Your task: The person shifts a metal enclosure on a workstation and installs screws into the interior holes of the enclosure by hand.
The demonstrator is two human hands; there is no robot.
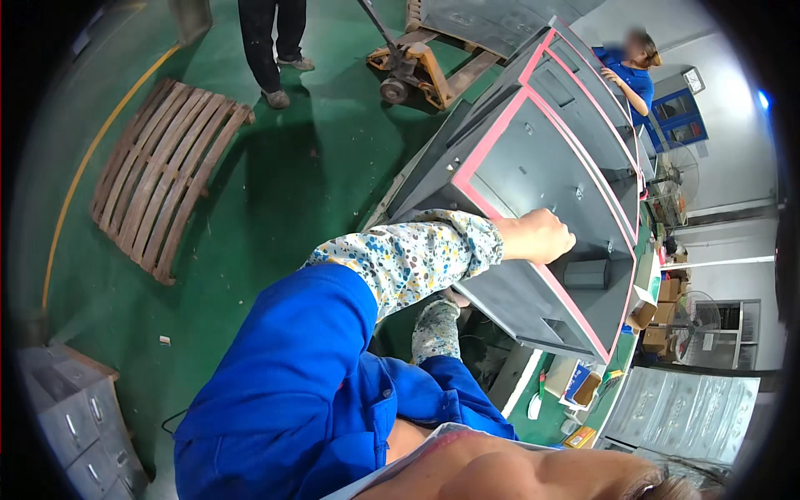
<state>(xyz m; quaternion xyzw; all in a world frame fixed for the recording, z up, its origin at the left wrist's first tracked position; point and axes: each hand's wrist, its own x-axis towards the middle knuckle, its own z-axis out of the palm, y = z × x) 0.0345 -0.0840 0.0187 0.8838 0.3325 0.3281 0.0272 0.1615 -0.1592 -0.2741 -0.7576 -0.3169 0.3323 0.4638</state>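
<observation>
Could scuff cabinet [546, 167] by slipping with clenched fingers [567, 240] of left hand [542, 236]; cannot tell right hand's [454, 297] grip, mostly hidden.

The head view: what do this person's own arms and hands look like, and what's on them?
Both arms wear bright blue sleeves, with pale oversleeves over the forearms, speckled in blue, yellow and grey-brown. The left oversleeve bunches into folds near the wrist. The left hand is bare; the right hand is mostly hidden.
</observation>
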